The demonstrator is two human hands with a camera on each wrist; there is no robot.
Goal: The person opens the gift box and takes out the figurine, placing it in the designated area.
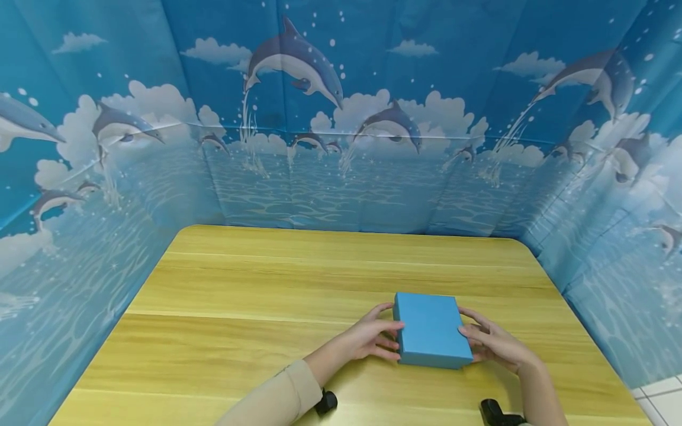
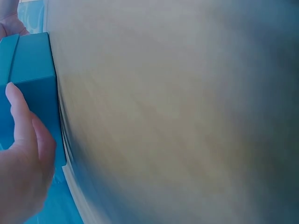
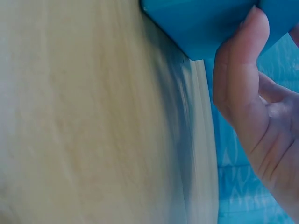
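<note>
The left hand and right hand flank the blue box, fingers curled against its opposite sides — a two-handed grip on it as it rests on the tabletop. Judging by that, lifting calls for even pressure from both sides.

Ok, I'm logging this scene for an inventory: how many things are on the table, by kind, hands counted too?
Blue box: 1
Hands: 2, left hand and right hand, each gripping a side of the box
Total: 3, all on the wooden table
</note>
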